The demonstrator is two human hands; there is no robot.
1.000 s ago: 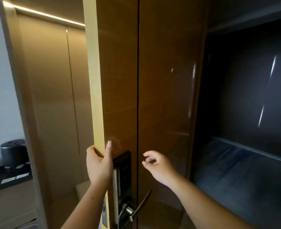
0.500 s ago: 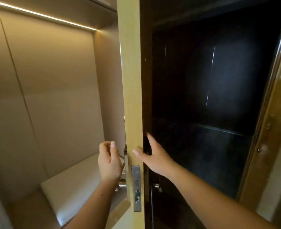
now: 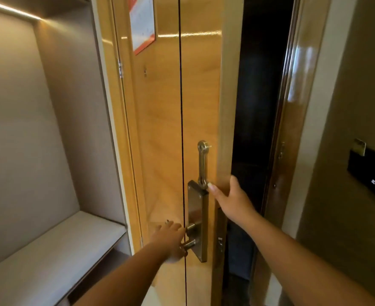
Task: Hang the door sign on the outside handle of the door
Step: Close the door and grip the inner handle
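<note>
Entryway, centre frame: door [image 3: 160, 129] now shows its inner face; left hand [image 3: 171, 239] grips inner handle [image 3: 189, 243], right hand [image 3: 232, 199] clasps door edge [image 3: 225, 107]. No sign in view; hanging likely done.

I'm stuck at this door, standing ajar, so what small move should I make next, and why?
Probably pull the door wider. Your left hand holds the inside handle, your right hand holds the door's edge, the gap is narrow, and the outside handle is hidden.
</note>
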